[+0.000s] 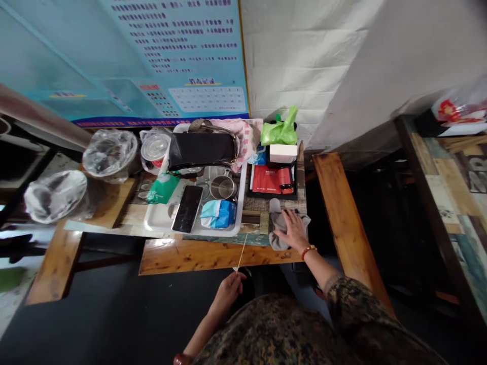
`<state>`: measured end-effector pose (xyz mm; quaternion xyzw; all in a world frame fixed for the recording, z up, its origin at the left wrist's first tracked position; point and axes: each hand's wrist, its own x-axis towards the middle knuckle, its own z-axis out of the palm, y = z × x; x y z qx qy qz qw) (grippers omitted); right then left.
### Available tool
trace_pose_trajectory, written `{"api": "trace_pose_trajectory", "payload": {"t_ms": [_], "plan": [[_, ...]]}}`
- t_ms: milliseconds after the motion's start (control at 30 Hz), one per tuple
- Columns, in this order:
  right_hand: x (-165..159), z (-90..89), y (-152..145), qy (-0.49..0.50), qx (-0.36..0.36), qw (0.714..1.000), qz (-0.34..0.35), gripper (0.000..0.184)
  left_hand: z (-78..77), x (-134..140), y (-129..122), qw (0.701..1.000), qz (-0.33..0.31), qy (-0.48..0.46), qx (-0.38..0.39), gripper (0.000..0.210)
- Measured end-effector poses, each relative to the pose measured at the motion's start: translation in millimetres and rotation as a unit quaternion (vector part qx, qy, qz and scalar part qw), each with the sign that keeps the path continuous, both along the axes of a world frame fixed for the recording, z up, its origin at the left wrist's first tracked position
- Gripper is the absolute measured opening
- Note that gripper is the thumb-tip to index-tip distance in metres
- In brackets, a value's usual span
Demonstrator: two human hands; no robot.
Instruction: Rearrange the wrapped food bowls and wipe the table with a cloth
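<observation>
My right hand (292,229) lies spread on a grey cloth (277,239) at the front right corner of the table (256,205). The cloth is bunched and hangs partly over the edge. Low in front of the bench, my left hand (229,286) is closed around the lower end of a thin wooden stick (242,253), which points up towards the table edge. Left of the cloth stands a white tray (152,223) with a phone (187,209), a blue tissue pack (218,214), a metal cup (222,186) and a black bag (203,149).
Behind the cloth, a dark tray (252,194) holds a red packet (265,178), a white box (283,153) and a green plastic bag (280,133). Two plastic-lined bins (57,195) stand at the left. Wooden benches (344,218) flank the table; another table (443,177) is at the right.
</observation>
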<state>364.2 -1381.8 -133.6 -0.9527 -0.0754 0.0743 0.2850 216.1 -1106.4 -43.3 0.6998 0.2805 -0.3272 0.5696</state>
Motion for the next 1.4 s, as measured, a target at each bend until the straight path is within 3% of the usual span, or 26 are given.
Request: {"api": "trace_pose_trajectory", "payload": {"t_ms": [100,233,333,433,533,633,733,833,933,1067,1167,1267,1400], "plan": [[-28,1.8,19,-0.014,-0.042,0.998,0.048,0.082,-1.2,10,-3,1.0,-0.025,-0.007,0.01,0.045],[-51,2.9,39,0.006,-0.022,0.994,0.109,0.047,-3.3,24,-6,0.999,-0.046,0.0,0.014,0.052],[-47,4.1,26,0.026,0.037,0.996,0.07,0.033,-7.2,29,-7,0.999,-0.037,0.004,0.015,0.053],[-4,11.9,-15,-0.008,0.154,0.982,-0.109,0.028,-13.4,30,-10,1.0,-0.023,0.012,0.006,0.053],[76,17.5,-64,-0.054,0.221,0.93,-0.289,0.034,-20.9,36,-25,1.0,-0.017,0.006,-0.009,0.049],[149,6.1,-87,-0.055,0.21,0.92,-0.327,0.041,-31.8,53,-48,0.999,-0.032,0.001,-0.031,0.044],[172,-11.8,-75,-0.026,0.165,0.948,-0.27,0.041,-46.9,79,-70,0.998,-0.006,-0.013,-0.068,0.043],[147,-20.4,-49,-0.05,0.113,0.969,-0.214,0.044,-61.2,107,-84,0.992,0.044,-0.006,-0.115,0.043],[111,-22.5,-35,-0.064,0.115,0.957,-0.26,0.043,-72.3,128,-100,0.985,0.058,0.015,-0.163,0.044],[90,-22.1,-52,-0.027,0.21,0.924,-0.317,0.039,-84.3,146,-129,0.971,0.044,0.043,-0.23,0.044],[80,-21.6,-67,-0.036,0.197,0.94,-0.276,0.046,-92.8,155,-148,0.956,0.063,0.059,-0.281,0.043],[48,-22.0,-63,-0.023,0.144,0.966,-0.215,0.058,-98.4,165,-155,0.951,0.118,0.043,-0.281,0.04],[-28,-18.1,-52,-0.003,0.135,0.967,-0.215,0.056,-93.1,177,-141,0.961,0.152,0.007,-0.229,0.035]]}}
